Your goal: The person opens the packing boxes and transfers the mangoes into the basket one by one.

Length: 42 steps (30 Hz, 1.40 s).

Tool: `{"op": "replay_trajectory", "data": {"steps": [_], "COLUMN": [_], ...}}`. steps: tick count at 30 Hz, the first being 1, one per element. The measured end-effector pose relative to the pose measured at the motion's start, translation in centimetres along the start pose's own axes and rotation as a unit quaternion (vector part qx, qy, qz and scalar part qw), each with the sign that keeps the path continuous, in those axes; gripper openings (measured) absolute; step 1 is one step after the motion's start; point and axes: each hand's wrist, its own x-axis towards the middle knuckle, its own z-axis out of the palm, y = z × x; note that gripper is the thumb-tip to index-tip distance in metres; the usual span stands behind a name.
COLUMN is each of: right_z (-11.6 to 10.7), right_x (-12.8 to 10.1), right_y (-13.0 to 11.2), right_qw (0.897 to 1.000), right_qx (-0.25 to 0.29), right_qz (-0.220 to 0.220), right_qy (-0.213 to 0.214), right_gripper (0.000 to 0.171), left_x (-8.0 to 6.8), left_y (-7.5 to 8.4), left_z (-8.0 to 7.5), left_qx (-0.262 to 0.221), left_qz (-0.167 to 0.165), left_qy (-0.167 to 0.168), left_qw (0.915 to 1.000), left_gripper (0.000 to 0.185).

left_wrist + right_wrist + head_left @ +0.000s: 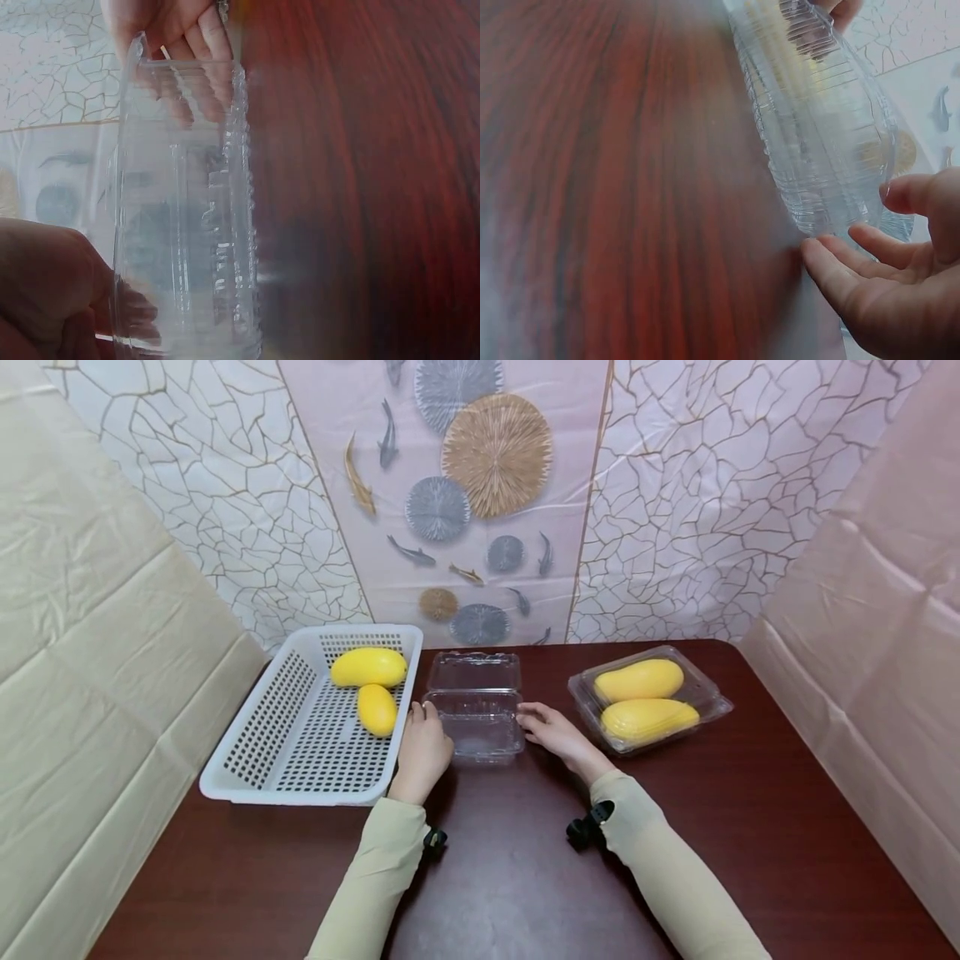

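Observation:
An unlidded clear plastic clamshell container point(480, 727) sits on the table between the two hands, its lid point(475, 672) folded back toward the wall. My left hand point(425, 747) holds its left edge; in the left wrist view part of that hand shows through the plastic. At the opposite edge, my right hand point(900, 277) has its thumb by the rim and its fingertips at the lower side. Nothing is visible inside this container. Close to the left hand stands a white basket point(300, 795) with two yellow mangoes, one lying crosswise point(368, 667) and one smaller-looking point(377, 710).
Right of the hands, a second clear container point(585, 702) holds two yellow mangoes point(649, 720), apparently under its lid. The dark red wooden table point(510, 868) meets a patterned cloth wall point(495, 568) behind. Beige cloth panels point(847, 635) border both sides.

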Motion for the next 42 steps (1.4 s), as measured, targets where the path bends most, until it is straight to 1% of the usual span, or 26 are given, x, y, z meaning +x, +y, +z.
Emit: {"op": "replay_trajectory", "data": {"steps": [6, 9, 12, 15, 24, 26, 28, 32, 36, 39, 42], "right_z": [0.8, 1.1, 1.3, 1.5, 1.6, 1.5, 1.2, 0.3, -0.6, -1.2, -2.1], "right_x": [0.9, 1.2, 1.6, 1.6, 1.4, 1.4, 1.2, 0.9, 0.5, 0.2, -0.1], "right_y": [-0.3, -0.4, -0.4, -0.2, -0.5, -0.7, -1.2, -2.3, -3.3, -4.3, -5.5], "right_qw": [1.000, 1.000, 1.000, 1.000, 0.999, 0.999, 1.000, 0.999, 0.999, 0.998, 0.995], "right_qx": [0.013, 0.024, 0.026, 0.027, 0.025, 0.019, 0.013, -0.001, -0.027, -0.062, -0.091], "right_qz": [0.000, 0.004, 0.002, 0.006, 0.025, 0.026, 0.026, 0.032, 0.014, -0.007, -0.024], "right_qy": [0.003, 0.006, 0.008, 0.010, 0.008, 0.010, 0.012, 0.013, 0.009, 0.012, 0.019], "right_gripper": [0.047, 0.046, 0.046, 0.046, 0.048, 0.049, 0.049, 0.051, 0.052, 0.051, 0.050], "left_x": [-0.2, -0.5, -0.5, -0.7, -0.8, -0.6, -0.5, 0.0, 0.6, 1.1, 1.7], "left_y": [-0.2, -0.1, -0.1, 0.1, 1.3, 1.7, 2.1, 2.9, 3.5, 4.0, 4.8], "left_z": [0.2, 0.3, 0.5, 0.6, 0.2, 0.1, -0.2, -1.0, -1.9, -2.6, -3.2], "left_qx": [0.017, 0.029, 0.044, 0.049, 0.010, 0.001, -0.011, -0.029, -0.047, -0.059, -0.081], "left_qz": [-0.001, 0.008, 0.022, 0.033, 0.039, 0.043, 0.051, 0.062, 0.073, 0.087, 0.101], "left_qy": [0.026, 0.048, 0.071, 0.081, 0.067, 0.071, 0.082, 0.095, 0.113, 0.130, 0.137], "left_qw": [0.9995, 0.9984, 0.9963, 0.9949, 0.9969, 0.9966, 0.9953, 0.9932, 0.9898, 0.9859, 0.9821], "left_gripper": [0.059, 0.061, 0.059, 0.056, 0.052, 0.049, 0.045, 0.042, 0.042, 0.041, 0.042]}}
